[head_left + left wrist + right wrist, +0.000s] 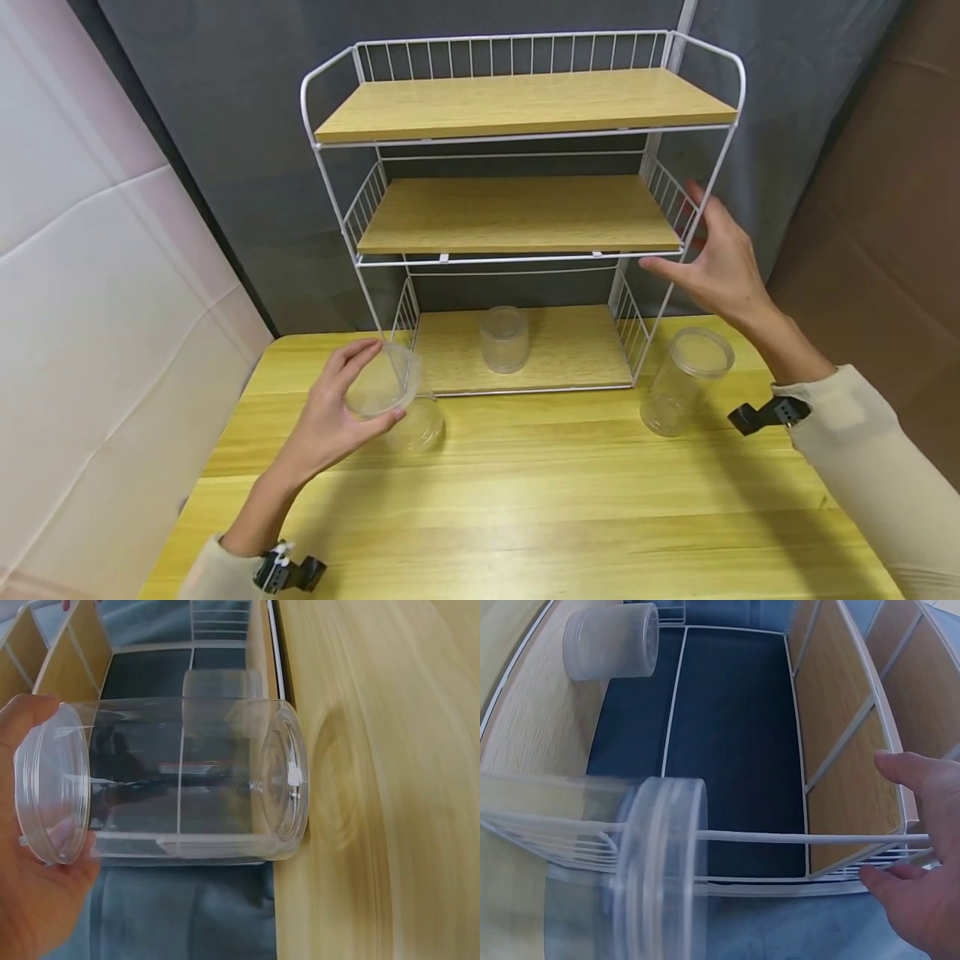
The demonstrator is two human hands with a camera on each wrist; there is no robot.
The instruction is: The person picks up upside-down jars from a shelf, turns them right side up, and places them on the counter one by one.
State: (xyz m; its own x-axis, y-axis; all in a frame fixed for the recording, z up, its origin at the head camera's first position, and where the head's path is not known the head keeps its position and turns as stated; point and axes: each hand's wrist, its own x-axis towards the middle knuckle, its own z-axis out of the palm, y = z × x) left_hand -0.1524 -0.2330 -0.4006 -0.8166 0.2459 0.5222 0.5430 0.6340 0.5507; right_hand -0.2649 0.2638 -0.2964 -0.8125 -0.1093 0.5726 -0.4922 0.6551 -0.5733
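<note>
Looking first at the clear jar (pixel 180 780), we see its lid (pixel 378 382) clamped between the thumb and fingers of our left hand (pixel 333 425), with the body below them. Our right hand (pixel 723 262) is at the rack (pixel 525 217), thumb and fingers apart astride the front post; we cannot tell how firmly they touch. Beneath those fingers, a second jar (pixel 671 400) stands on the table (pixel 510 500). Right of our left fingertips, a small tub (pixel 505 340) sits on the bottom shelf (pixel 570 350).

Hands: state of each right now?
Left hand: holding a tall clear jar by its lid.
Right hand: fingers and thumb astride the shelf rack's right side; can't tell whether gripping.
</note>
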